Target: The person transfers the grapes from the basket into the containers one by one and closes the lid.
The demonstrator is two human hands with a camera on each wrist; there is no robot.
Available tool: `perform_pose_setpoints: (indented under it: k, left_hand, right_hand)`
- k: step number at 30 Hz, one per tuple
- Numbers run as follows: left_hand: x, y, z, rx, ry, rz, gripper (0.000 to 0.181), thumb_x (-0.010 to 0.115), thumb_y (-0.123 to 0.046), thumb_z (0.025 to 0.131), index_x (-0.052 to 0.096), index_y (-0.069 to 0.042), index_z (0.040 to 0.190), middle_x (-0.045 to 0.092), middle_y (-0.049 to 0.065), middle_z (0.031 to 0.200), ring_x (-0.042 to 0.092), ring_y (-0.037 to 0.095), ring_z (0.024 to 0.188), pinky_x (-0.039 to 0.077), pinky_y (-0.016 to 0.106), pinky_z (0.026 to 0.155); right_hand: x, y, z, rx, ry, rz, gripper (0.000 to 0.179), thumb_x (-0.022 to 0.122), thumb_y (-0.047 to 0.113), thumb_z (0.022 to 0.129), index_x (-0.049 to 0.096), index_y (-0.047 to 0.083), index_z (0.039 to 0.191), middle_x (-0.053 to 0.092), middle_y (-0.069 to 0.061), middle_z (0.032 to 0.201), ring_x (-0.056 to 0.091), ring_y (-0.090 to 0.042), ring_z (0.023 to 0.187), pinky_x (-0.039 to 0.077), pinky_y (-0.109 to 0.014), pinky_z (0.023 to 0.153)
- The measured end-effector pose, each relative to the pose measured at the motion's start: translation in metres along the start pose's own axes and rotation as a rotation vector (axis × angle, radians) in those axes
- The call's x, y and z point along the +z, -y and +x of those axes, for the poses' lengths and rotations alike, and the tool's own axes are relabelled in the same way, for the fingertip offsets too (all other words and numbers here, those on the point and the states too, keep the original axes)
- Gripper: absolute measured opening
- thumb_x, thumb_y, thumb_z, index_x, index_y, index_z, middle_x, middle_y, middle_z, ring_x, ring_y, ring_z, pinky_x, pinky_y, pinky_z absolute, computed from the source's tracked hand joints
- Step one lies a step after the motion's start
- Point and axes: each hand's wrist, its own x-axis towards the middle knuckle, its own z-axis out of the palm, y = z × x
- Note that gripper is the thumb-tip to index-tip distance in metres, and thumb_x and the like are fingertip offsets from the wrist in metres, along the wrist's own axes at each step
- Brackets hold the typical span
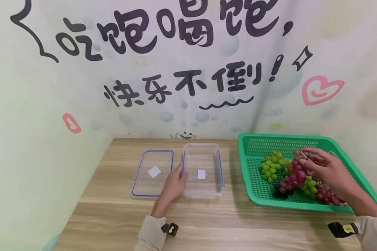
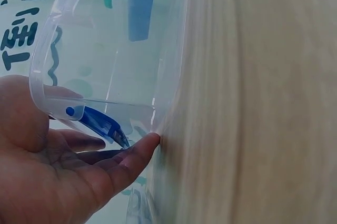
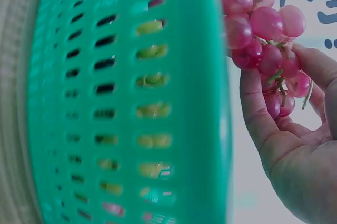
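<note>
In the head view my right hand [image 1: 328, 169] holds a bunch of red grapes [image 1: 296, 176] by its upper end, over the green basket. Thumb and fingers stand around the red grapes [image 3: 266, 24] in the right wrist view. My left hand [image 1: 175, 183] rests against the left side of a clear plastic container [image 1: 204, 188], which stands lidless on the table. From the left wrist, the left hand's [image 2: 79, 176] fingers look loosely extended beside the container's blue clip [image 2: 100, 122]. A clear lid [image 1: 144, 190] with a blue seal lies to the left.
The green basket [image 1: 249, 190] stands at the right of the wooden table [image 1: 113, 216]. Inside it are green grapes [image 1: 271, 167], dark grapes [image 1: 281, 193] and more red grapes [image 1: 328, 195]. A printed wall hanging [image 1: 160, 122] rises behind the table's back edge.
</note>
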Motion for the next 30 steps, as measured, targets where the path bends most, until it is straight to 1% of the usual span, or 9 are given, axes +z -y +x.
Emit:
perform_pose_setpoints:
  k: [4, 8, 10, 15, 18, 21, 25, 27, 30]
  left_hand:
    - [-0.001, -0.001, -0.001, -0.018, 0.005, 0.0, 0.057, 0.041, -0.024, 0.106, 0.023, -0.006, 0.157, 0.047, 0.012, 0.081, 0.04, 0.014, 0.057, 0.04, 0.028, 0.053]
    - [0.0, -0.001, -0.001, -0.017, 0.007, -0.005, 0.057, 0.041, -0.024, 0.106, 0.022, -0.007, 0.158, 0.054, 0.018, 0.089, 0.04, 0.014, 0.056, 0.04, 0.028, 0.052]
    - [0.0, 0.0, -0.001, -0.011, 0.01, -0.006, 0.057, 0.04, -0.023, 0.107, 0.022, -0.006, 0.158, 0.053, 0.015, 0.085, 0.04, 0.013, 0.055, 0.039, 0.027, 0.051]
    - [0.0, 0.001, -0.001, -0.012, 0.009, -0.002, 0.057, 0.04, -0.023, 0.107, 0.022, -0.006, 0.158, 0.047, 0.012, 0.078, 0.041, 0.015, 0.054, 0.04, 0.028, 0.051]
    - [0.0, 0.001, -0.001, -0.001, -0.002, 0.012, 0.056, 0.041, -0.023, 0.107, 0.023, -0.005, 0.157, 0.061, 0.025, 0.112, 0.048, 0.021, 0.064, 0.046, 0.033, 0.062]
    - [0.001, 0.002, -0.001, 0.012, -0.01, 0.022, 0.056, 0.04, -0.023, 0.107, 0.024, -0.004, 0.157, 0.044, 0.025, 0.15, 0.058, 0.028, 0.083, 0.051, 0.041, 0.077]
    - [0.001, 0.003, -0.001, 0.016, -0.015, 0.021, 0.056, 0.04, -0.023, 0.106, 0.024, -0.003, 0.156, 0.037, 0.022, 0.155, 0.057, 0.033, 0.111, 0.049, 0.046, 0.091]
    - [0.001, 0.003, -0.001, 0.012, -0.009, 0.013, 0.056, 0.04, -0.023, 0.106, 0.023, -0.004, 0.157, 0.039, 0.023, 0.154, 0.06, 0.034, 0.093, 0.05, 0.045, 0.079]
    - [0.001, 0.002, 0.0, 0.017, -0.008, 0.021, 0.056, 0.039, -0.022, 0.107, 0.023, -0.002, 0.157, 0.038, 0.023, 0.154, 0.057, 0.031, 0.085, 0.049, 0.041, 0.079]
  right_hand:
    - [0.003, 0.008, 0.004, 0.044, -0.014, -0.007, 0.05, 0.051, 0.036, 0.103, 0.042, 0.02, 0.149, 0.048, 0.028, 0.116, 0.059, 0.003, 0.076, 0.053, -0.032, 0.056]
    - [0.006, 0.015, 0.008, 0.064, -0.021, 0.025, 0.05, 0.051, 0.037, 0.103, 0.041, 0.021, 0.15, 0.046, 0.024, 0.119, 0.062, 0.004, 0.078, 0.057, -0.026, 0.063]
    - [0.007, 0.017, 0.01, 0.053, -0.032, 0.046, 0.049, 0.052, 0.035, 0.103, 0.042, 0.02, 0.149, 0.046, 0.025, 0.12, 0.064, 0.007, 0.089, 0.058, -0.022, 0.07]
    - [0.013, 0.024, 0.015, 0.025, -0.041, 0.121, 0.047, 0.053, 0.029, 0.103, 0.044, 0.018, 0.147, 0.05, 0.027, 0.118, 0.064, 0.008, 0.091, 0.057, -0.018, 0.072]
    - [0.018, 0.03, 0.019, 0.032, -0.03, 0.161, 0.047, 0.054, 0.029, 0.103, 0.044, 0.018, 0.147, 0.049, 0.026, 0.119, 0.064, 0.009, 0.093, 0.058, -0.019, 0.074]
    - [0.023, 0.037, 0.023, 0.03, -0.021, 0.18, 0.048, 0.054, 0.03, 0.103, 0.043, 0.017, 0.147, 0.046, 0.024, 0.122, 0.063, 0.009, 0.095, 0.058, -0.019, 0.075]
    - [0.03, 0.045, 0.029, 0.017, -0.005, 0.23, 0.048, 0.054, 0.029, 0.103, 0.043, 0.014, 0.148, 0.049, 0.018, 0.127, 0.064, 0.007, 0.097, 0.058, -0.019, 0.076]
    - [0.034, 0.048, 0.032, 0.012, 0.006, 0.255, 0.048, 0.054, 0.028, 0.103, 0.043, 0.014, 0.147, 0.049, 0.017, 0.127, 0.064, 0.006, 0.098, 0.058, -0.019, 0.077]
    - [0.039, 0.054, 0.036, 0.012, 0.017, 0.283, 0.047, 0.054, 0.028, 0.102, 0.044, 0.014, 0.146, 0.051, 0.021, 0.122, 0.065, 0.004, 0.096, 0.058, -0.02, 0.076]
